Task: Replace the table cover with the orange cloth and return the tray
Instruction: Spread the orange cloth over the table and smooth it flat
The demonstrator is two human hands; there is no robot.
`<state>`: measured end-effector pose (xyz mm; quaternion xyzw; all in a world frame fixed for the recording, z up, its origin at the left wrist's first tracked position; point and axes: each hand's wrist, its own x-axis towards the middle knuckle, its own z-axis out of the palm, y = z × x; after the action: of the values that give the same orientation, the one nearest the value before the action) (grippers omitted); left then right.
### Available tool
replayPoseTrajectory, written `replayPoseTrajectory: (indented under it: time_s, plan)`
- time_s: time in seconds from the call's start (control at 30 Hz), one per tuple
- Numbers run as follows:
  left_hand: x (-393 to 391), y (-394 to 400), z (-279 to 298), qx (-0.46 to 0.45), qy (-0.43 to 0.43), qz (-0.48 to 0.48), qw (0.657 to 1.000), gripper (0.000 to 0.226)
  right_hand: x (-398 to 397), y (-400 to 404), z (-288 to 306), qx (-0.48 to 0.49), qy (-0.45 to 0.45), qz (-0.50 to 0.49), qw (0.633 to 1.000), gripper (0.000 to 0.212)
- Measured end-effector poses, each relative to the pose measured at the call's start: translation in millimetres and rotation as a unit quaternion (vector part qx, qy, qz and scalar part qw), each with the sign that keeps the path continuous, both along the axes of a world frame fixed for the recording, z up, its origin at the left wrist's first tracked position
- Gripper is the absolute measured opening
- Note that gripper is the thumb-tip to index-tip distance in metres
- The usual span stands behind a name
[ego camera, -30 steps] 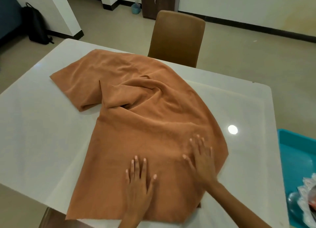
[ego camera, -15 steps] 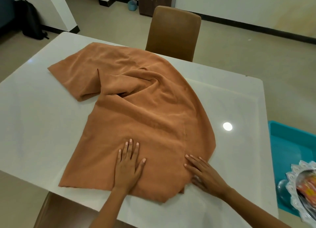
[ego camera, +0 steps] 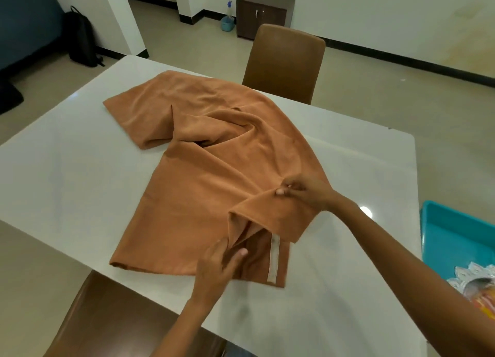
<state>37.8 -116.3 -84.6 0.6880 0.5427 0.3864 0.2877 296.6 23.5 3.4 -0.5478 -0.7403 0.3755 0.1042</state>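
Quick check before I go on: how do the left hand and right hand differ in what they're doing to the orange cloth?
The right hand pinches a fold of the orange cloth and lifts it off the table; the left hand grips a lower layer near the table surface. The right hand is farther out along the cloth's right side; the left hand is at the near edge, beside the pale strip. Both hold the same near-right corner.

A second ago I had both palms flat on the orange cloth; now my right hand has pinched its near right edge and lifted it, folding a flap back over. My left hand has left its flat press and grips the layer under that flap. A pale strip on the underside now shows.
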Motion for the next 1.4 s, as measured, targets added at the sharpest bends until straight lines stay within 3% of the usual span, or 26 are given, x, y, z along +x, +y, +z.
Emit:
replayPoseTrajectory:
  time_s: [0.03, 0.13, 0.27, 0.3, 0.37, 0.43, 0.5, 0.57, 0.67, 0.87, 0.93, 1.0, 1.07, 1.1, 1.17, 1.23, 1.27, 1.33, 1.4]
  plan:
    - [1, 0, 5, 0.008, -0.027, 0.033, 0.999, 0.016, 2, 3, 1, -0.007, -0.006, -0.006, 1.0, 0.038]
    - [0, 0, 15, 0.03, -0.032, 0.071, 0.997, 0.026, 18, 4, 13, -0.043, -0.024, 0.0, 0.999, 0.04]
    - [9, -14, 6, 0.131, 0.173, 0.08, 0.973, 0.059, 59, -24, 36, -0.063, -0.024, 0.042, 0.997, 0.051]
    - [16, -24, 1, 0.146, 0.196, 0.057, 0.968, 0.064, 70, -32, 35, -0.049, -0.025, 0.02, 0.998, 0.051]
    - [35, -50, -16, 0.156, 0.223, -0.096, 0.957, 0.063, 89, -45, 25, 0.002, -0.021, -0.04, 0.999, 0.049]
    - [52, -71, -41, 0.13, 0.3, -0.235, 0.915, 0.062, 95, -56, 12, 0.044, -0.008, -0.087, 0.995, 0.031]
    - [66, -76, -59, 0.055, 0.348, -0.231, 0.907, 0.068, 92, -64, 6, 0.074, 0.0, -0.104, 0.992, 0.015]
    - [73, -73, -64, 0.003, 0.347, -0.176, 0.921, 0.072, 87, -69, 0, 0.095, -0.003, -0.116, 0.989, 0.016]
    - [72, -71, -60, -0.049, 0.347, -0.173, 0.92, 0.072, 88, -76, -8, 0.118, -0.017, -0.119, 0.986, 0.018]
    - [22, -100, -59, -0.057, 0.374, -0.164, 0.911, 0.076, 112, -84, -22, 0.099, -0.099, -0.119, 0.983, 0.016]
    - [-8, -107, -57, -0.07, 0.393, -0.137, 0.906, 0.078, 124, -89, -31, 0.134, -0.211, -0.077, 0.965, 0.015]
    - [-36, -106, -50, -0.097, 0.401, -0.097, 0.906, 0.076, 126, -96, -40, 0.096, -0.342, -0.042, 0.934, 0.025]
    - [-49, -103, -41, -0.127, 0.406, -0.065, 0.903, 0.069, 115, -100, -49, 0.051, -0.402, -0.062, 0.912, 0.031]
    - [-48, -101, -36, -0.138, 0.398, -0.05, 0.906, 0.064, 103, -102, -52, 0.038, -0.395, -0.09, 0.914, 0.031]
    - [-35, -103, -34, -0.141, 0.372, -0.032, 0.917, 0.058, 74, -103, -59, 0.045, -0.261, -0.154, 0.952, 0.029]
    - [-15, -108, -41, -0.148, 0.352, -0.046, 0.923, 0.063, 36, -110, -66, 0.152, -0.168, -0.097, 0.969, 0.032]
    - [-7, -111, -45, -0.161, 0.35, -0.056, 0.921, 0.068, 14, -113, -73, 0.2, -0.176, -0.033, 0.963, 0.036]
    - [0, -115, -48, -0.171, 0.347, -0.048, 0.921, 0.075, -26, -112, -85, 0.163, -0.227, 0.048, 0.959, 0.049]
    - [-9, -116, -49, -0.169, 0.337, -0.048, 0.925, 0.078, -51, -102, -109, 0.114, -0.267, 0.044, 0.956, 0.064]
